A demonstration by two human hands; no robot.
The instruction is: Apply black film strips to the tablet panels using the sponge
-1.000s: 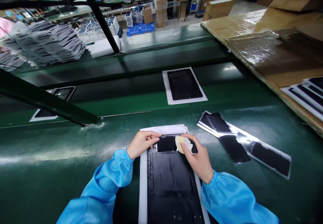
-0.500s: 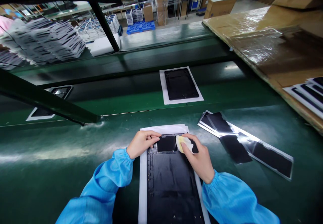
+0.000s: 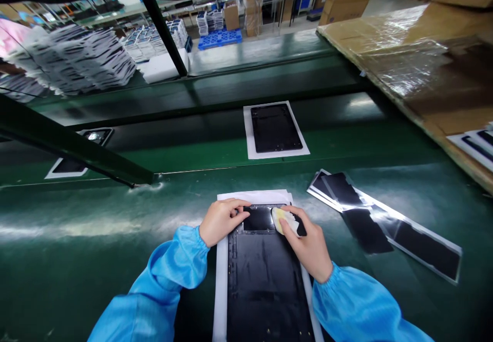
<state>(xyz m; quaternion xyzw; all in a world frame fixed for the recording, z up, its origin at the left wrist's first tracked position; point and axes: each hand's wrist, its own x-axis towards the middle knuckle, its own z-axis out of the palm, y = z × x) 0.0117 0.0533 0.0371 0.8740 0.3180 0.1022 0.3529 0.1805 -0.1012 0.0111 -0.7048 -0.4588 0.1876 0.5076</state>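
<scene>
A dark tablet-like panel (image 3: 265, 280) lies on white foam sheeting (image 3: 252, 196) in front of me. Across its top end sits a smooth black rectangular sheet (image 3: 258, 219). My left hand (image 3: 222, 220) has its thumb and fingers closed at the left edge of this sheet. In my right hand (image 3: 308, 239) is a crumpled white-and-yellow wiping pad (image 3: 280, 221), gripped between thumb and fingers and pressed on the sheet's right part. The pad and fingers hide that end of the sheet.
Right of the panel lie strips with black sheets on clear backing (image 3: 385, 224). Another panel on white sheeting (image 3: 276, 127) rests on the green belt ahead. A green metal post (image 3: 77, 147) slants across the left. Cardboard (image 3: 416, 70) borders the right; stacked panels (image 3: 88, 57) stand far left.
My left fingertips have shifted slightly along the black sheet's left edge. The right hand keeps the pad on the sheet. The view has moved a little.
</scene>
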